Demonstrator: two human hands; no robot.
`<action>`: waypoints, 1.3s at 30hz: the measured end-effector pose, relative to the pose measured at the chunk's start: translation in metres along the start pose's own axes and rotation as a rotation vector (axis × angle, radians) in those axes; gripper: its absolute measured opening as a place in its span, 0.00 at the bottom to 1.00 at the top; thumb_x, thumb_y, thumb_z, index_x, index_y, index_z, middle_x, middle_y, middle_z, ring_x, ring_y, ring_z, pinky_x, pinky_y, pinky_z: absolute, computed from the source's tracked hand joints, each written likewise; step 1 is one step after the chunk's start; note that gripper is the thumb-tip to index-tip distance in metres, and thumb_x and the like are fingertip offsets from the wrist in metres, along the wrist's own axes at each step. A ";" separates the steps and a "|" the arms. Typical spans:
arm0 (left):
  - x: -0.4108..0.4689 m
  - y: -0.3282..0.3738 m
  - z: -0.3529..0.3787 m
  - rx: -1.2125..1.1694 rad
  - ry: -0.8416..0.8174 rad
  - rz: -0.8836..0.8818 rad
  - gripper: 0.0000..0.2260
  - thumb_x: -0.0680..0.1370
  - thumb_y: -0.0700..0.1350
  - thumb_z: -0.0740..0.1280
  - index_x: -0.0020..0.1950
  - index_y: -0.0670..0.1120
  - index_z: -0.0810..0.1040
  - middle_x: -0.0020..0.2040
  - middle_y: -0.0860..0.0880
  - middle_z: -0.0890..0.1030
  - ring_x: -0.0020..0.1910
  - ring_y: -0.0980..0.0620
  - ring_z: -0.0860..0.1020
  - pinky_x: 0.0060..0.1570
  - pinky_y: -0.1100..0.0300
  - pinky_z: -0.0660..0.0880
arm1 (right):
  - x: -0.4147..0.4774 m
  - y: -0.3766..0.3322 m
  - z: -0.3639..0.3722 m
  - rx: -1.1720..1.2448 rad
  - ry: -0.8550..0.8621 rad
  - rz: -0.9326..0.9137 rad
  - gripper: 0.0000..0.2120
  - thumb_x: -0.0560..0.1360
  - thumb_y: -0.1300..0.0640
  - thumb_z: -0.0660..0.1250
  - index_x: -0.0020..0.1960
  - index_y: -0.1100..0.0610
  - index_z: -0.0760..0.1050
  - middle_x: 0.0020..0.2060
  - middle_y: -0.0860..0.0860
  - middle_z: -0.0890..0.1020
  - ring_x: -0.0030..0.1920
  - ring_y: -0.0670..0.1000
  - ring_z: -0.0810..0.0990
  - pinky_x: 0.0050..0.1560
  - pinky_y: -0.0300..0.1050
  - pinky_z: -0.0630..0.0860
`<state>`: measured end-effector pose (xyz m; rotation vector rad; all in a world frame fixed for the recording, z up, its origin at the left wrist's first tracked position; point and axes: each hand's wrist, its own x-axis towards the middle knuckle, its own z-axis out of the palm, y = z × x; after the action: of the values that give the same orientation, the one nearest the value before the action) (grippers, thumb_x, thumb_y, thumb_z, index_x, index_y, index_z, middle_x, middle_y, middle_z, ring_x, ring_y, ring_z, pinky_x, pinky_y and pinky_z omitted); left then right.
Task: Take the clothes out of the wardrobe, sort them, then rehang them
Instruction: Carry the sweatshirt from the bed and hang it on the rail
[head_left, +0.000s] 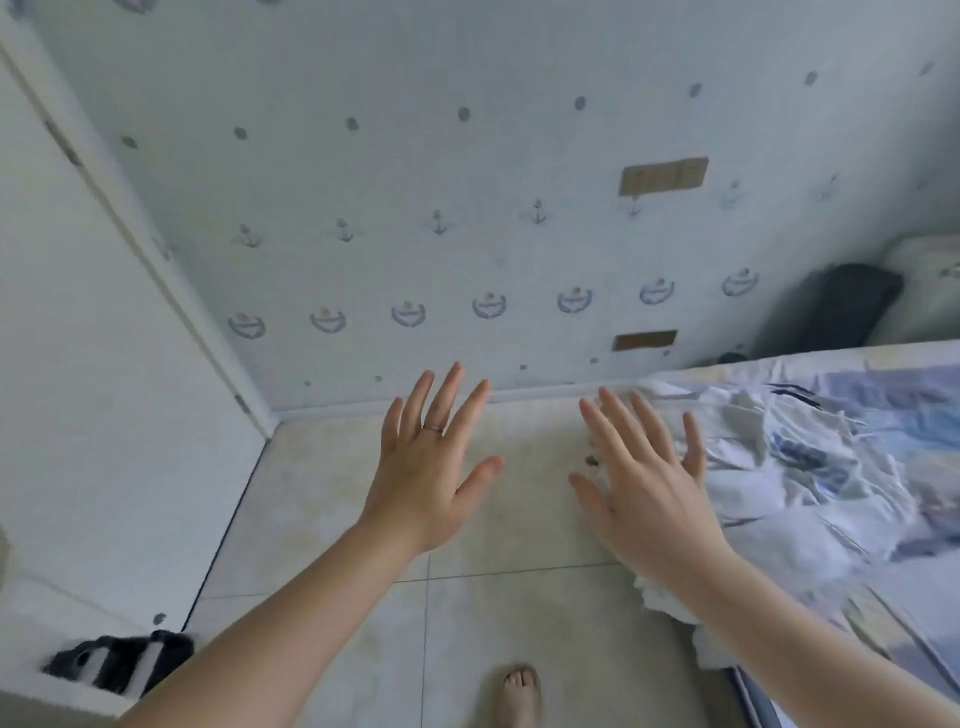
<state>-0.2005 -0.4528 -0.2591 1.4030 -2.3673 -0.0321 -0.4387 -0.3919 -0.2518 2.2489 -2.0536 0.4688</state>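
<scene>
I'm seeing left hand and right hand hanging fully splayed, gripping nothing. Wardrobe door is sitting left of the left hand; I'm judging that one nearer.

At 8 o'clock, black-and-white cloth, too blurred to name (garment or not, unclear). At 6 o'clock, bare foot, cropped by the bottom edge. At 3 o'clock, rumpled bedding, smeared, cropped right. At 2 o'clock, dark bundle, indistinct.
</scene>
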 end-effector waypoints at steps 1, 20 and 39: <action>0.015 0.009 0.018 -0.028 -0.031 0.028 0.30 0.80 0.65 0.51 0.81 0.59 0.47 0.82 0.55 0.42 0.80 0.51 0.38 0.77 0.41 0.46 | -0.006 0.019 0.007 -0.015 -0.026 0.057 0.32 0.78 0.36 0.48 0.79 0.47 0.50 0.79 0.48 0.54 0.79 0.54 0.49 0.75 0.65 0.40; 0.298 0.196 0.268 -0.242 -0.592 0.558 0.32 0.79 0.68 0.50 0.80 0.62 0.43 0.81 0.59 0.38 0.78 0.56 0.32 0.75 0.50 0.35 | -0.015 0.265 0.060 -0.133 -0.103 1.012 0.33 0.79 0.36 0.51 0.79 0.43 0.42 0.79 0.43 0.48 0.79 0.51 0.43 0.70 0.58 0.26; 0.450 0.342 0.442 -0.106 -0.864 0.576 0.30 0.81 0.65 0.51 0.80 0.60 0.48 0.82 0.55 0.46 0.80 0.52 0.40 0.76 0.46 0.44 | 0.012 0.517 0.124 -0.038 -0.339 1.158 0.32 0.79 0.35 0.46 0.79 0.42 0.40 0.79 0.42 0.47 0.79 0.51 0.44 0.71 0.63 0.30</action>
<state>-0.8278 -0.7409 -0.4532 0.6517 -3.3074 -0.7172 -0.9229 -0.4908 -0.4489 0.9116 -3.3218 0.0473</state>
